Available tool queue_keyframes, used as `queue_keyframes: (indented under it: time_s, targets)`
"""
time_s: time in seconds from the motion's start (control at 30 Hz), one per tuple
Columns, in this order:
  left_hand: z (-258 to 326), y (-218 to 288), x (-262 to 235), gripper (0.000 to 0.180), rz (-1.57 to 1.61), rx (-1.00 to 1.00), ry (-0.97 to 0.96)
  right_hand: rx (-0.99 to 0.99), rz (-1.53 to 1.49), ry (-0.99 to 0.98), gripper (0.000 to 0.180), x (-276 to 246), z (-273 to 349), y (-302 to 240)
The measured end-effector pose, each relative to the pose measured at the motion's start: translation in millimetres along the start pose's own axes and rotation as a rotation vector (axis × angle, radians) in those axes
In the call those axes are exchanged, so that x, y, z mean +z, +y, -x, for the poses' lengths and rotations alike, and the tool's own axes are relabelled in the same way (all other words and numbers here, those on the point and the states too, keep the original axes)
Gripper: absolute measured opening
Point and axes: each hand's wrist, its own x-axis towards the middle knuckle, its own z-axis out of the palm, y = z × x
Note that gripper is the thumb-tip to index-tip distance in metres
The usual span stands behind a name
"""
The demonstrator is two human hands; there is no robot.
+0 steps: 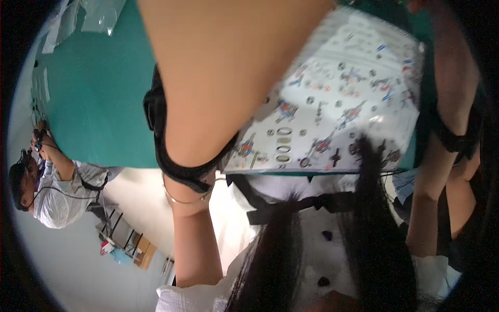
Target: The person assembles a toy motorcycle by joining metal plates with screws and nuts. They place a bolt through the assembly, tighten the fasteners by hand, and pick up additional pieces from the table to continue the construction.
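A printed picture sheet (322, 119) with small coloured assembly drawings lies on the green table; glare suggests a glossy surface. My left hand (223, 78) looms very close across the sheet's left side and hides part of it. A black strap and a thin bracelet circle that wrist, and the fingers run out past the top edge. Beyond the sheet's right edge is my right hand (457, 78), dim and blurred, with another black strap on the arm. Its fingers are too dark to make out, so I cannot see whether either hand holds anything.
Clear plastic bags (104, 15) lie at the far left of the green tabletop (104, 104). A person in white (62, 192) works at the left edge. Behind them are a rack (117, 229) and a cardboard box (145, 252). Dark hair (377, 208) hangs over the sheet's near edge.
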Motion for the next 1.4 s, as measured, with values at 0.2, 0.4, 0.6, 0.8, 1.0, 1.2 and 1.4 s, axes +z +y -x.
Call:
queue_keyframes:
  time_s: [0.2,0.4,0.6,0.8,1.0,1.2,1.4]
  targets:
    - [-14,7,-17,0.015,-0.065,-0.020,0.174,0.151,-0.455,-0.001,0.020,-29,-1,22]
    - [-20,-11,-29,0.015,-0.100,-0.118,0.183,0.348,-0.026,0.021,0.014,-37,3,31]
    - [-35,-16,-29,0.011,-0.241,-0.112,0.057,0.293,0.242,0.042,0.011,-58,-5,31]
    - [-42,-20,-14,0.012,-0.362,-0.043,0.099,0.361,0.300,0.030,0.009,-67,-2,34]
    - [-37,2,-10,0.024,-0.468,0.059,0.142,0.326,0.346,0.145,0.008,-68,-6,28]
    - [-20,31,25,0.040,-0.463,0.079,-0.073,0.400,0.266,0.164,0.008,-62,-7,19]
    - [-23,24,27,0.042,-0.400,0.022,-0.061,0.372,0.227,0.185,0.008,-56,-8,16]
